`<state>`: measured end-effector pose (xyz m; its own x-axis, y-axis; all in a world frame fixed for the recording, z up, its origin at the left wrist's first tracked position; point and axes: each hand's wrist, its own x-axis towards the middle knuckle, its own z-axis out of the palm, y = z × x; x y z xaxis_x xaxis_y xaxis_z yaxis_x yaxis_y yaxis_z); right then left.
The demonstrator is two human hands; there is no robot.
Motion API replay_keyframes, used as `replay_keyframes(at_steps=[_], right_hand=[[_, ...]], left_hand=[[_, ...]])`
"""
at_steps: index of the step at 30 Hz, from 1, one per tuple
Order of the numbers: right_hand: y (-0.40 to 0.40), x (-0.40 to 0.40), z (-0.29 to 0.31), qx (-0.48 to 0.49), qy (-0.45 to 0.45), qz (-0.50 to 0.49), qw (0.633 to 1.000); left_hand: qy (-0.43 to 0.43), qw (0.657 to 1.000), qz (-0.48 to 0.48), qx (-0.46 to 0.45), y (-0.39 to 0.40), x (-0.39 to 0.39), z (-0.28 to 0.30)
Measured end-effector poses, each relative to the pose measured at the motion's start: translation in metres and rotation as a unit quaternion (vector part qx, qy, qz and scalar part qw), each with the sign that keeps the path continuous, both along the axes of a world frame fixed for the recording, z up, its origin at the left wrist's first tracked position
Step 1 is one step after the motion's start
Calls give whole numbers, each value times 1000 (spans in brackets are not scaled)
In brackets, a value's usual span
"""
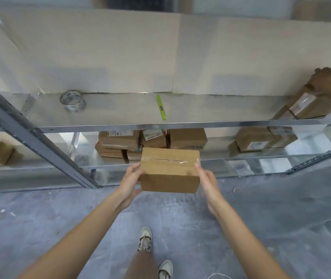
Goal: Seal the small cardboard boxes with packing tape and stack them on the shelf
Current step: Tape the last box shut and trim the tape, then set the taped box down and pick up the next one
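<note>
I hold a small cardboard box in the air in front of the metal shelf. Clear tape runs along its top seam. My left hand grips the box's left end, thumb on top and fingers under it. My right hand grips the right end, thumb at the taped corner. A roll of clear packing tape lies on the upper shelf at the left. Several taped boxes are stacked on the lower shelf right behind the held box.
A green utility knife lies mid-shelf on the upper level. Another person's hand rests on a box at the far right of that level. More boxes sit lower right. A grey upright slants across the left. Concrete floor below.
</note>
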<state>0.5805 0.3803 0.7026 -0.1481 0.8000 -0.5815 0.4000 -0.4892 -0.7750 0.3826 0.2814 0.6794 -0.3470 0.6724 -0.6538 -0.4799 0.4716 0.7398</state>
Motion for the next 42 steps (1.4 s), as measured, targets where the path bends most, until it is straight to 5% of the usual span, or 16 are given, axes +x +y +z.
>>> replay_keyframes(at_steps=[5, 13, 24, 37, 42], right_hand=[[27, 4, -50, 34, -7, -45, 998], [69, -27, -106, 120, 18, 36, 992], [114, -99, -160, 261, -81, 125, 954], [174, -142, -189, 283, -189, 108, 934], [196, -157, -189, 275, -234, 178, 915]], left_hand=[[65, 998, 3, -13, 21, 9, -34], [177, 982, -43, 40, 45, -23, -92], [185, 979, 78, 26, 88, -71, -139], [237, 967, 52, 83, 158, -111, -143], [164, 985, 40, -46, 189, -129, -155]])
